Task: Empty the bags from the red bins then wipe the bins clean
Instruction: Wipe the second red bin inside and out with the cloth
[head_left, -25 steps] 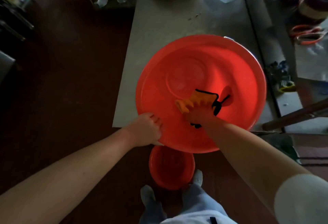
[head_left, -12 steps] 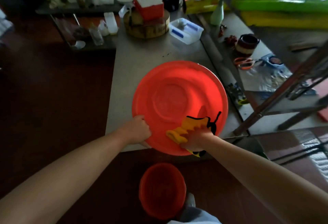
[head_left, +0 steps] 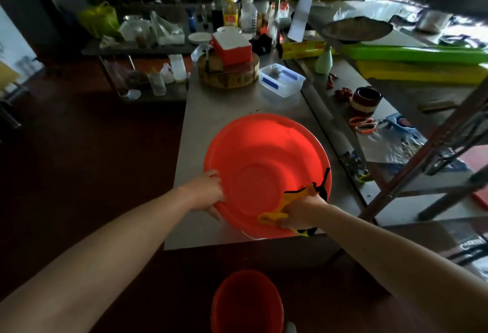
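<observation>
Standing on the dark floor nearest the camera, a small red bin [head_left: 247, 303] is seen below the tabletop [head_left: 211, 110] edge. Above it, a large round red bin [head_left: 264, 158] is set at the tabletop's near end. Its left rim is gripped by the left hand [head_left: 207, 195], while a yellow cloth [head_left: 277, 213] is clutched in the right hand [head_left: 301, 212] and pressed against the bin's near-right surface. Farther back, a clear plastic container [head_left: 281, 80] and a wooden chopping block [head_left: 228, 75] topped by a red box [head_left: 232, 47] are found.

Working kitchen, dim, steel prep table [head_left: 224, 110] centre frame, thick round wooden chopping block [head_left: 229, 75] upper centre, oil and sauce bottles [head_left: 229, 14] along the back, wide wok [head_left: 356, 30] upper right, steel shelving [head_left: 142, 50] upper left
</observation>
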The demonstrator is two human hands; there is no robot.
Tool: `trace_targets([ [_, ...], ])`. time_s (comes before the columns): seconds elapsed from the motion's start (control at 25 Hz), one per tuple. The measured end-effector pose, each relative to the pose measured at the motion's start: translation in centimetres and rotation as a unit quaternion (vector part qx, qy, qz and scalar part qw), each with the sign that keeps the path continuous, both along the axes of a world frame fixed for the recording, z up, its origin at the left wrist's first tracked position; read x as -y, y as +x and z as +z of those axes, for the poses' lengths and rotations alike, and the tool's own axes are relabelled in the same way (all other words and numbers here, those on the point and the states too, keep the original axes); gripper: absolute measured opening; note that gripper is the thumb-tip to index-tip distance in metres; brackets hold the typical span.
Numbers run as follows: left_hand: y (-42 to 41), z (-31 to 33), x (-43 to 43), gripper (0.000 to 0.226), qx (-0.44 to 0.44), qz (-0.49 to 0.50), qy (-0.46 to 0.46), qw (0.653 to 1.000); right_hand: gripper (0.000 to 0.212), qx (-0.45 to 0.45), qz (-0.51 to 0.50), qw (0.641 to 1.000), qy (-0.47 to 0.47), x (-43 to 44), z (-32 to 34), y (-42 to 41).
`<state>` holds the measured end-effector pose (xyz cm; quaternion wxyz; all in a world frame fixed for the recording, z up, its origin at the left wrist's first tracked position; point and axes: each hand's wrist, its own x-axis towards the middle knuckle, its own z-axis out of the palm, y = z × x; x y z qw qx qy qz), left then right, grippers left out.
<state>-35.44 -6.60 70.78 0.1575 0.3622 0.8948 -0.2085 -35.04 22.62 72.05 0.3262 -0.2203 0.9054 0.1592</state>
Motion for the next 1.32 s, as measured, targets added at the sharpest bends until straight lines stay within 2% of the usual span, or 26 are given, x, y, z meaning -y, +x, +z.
trace_targets([
  [0.12, 0.0, 0.1, -0.6, 0.067, -0.013, 0.02, 0.02, 1.0, 0.088, -0.029, -0.066, 0.997, -0.018, 0.4, -1.8, -3.4],
  [0.2, -0.1, 0.5, -1.2, 0.067, -0.012, 0.035, 0.038, 0.999, 0.092, -0.042, -0.112, 0.993, 0.007, 1.1, -1.7, -5.7],
  [0.28, -0.3, 1.0, -1.8, 0.066, 0.002, 0.061, 0.053, 0.997, 0.072, -0.024, -0.085, 0.99, 0.114, 2.5, -1.2, -7.5],
  [0.36, -0.6, 1.2, -2.1, 0.064, 0.035, 0.097, 0.072, 0.992, 0.053, -0.032, -0.017, 0.986, 0.162, 3.5, -0.4, -9.0],
  [0.44, -0.7, 1.0, -2.2, 0.069, 0.068, 0.134, 0.112, 0.982, 0.038, -0.07, 0.06, 0.989, 0.119, 3.5, -0.2, -10.5],
  [0.56, -0.2, 0.0, -1.7, 0.091, 0.09, 0.185, 0.17, 0.964, 0.022, -0.145, 0.141, 0.979, -0.025, 3.7, 0.3, -12.5],
  [0.72, 1.2, -1.2, -2.1, 0.077, 0.068, 0.197, 0.214, 0.955, 0.025, -0.178, 0.161, 0.96, -0.145, 6.0, 0.4, -14.7],
  [0.8, 1.5, -1.2, -2.3, 0.075, 0.035, 0.198, 0.249, 0.947, 0.026, -0.172, 0.154, 0.958, -0.169, 7.3, -0.3, -15.4],
  [0.92, 1.4, -0.6, -1.3, 0.065, 0.0, 0.219, 0.258, 0.941, 0.032, -0.109, 0.155, 0.975, -0.117, 8.5, -1.9, -15.3],
  [1.04, 0.2, -0.7, 0.2, 0.061, -0.022, 0.232, 0.257, 0.938, 0.062, -0.017, 0.137, 0.987, -0.081, 8.7, -3.5, -15.2],
  [1.16, -2.5, -0.9, 2.0, 0.059, -0.033, 0.229, 0.25, 0.94, 0.065, 0.022, 0.141, 0.989, -0.048, 9.2, -5.0, -16.3],
  [1.32, -8.0, -1.1, 4.4, 0.063, -0.022, 0.21, 0.237, 0.948, 0.07, 0.061, 0.044, 0.995, -0.061, 10.1, -8.3, -17.6],
])
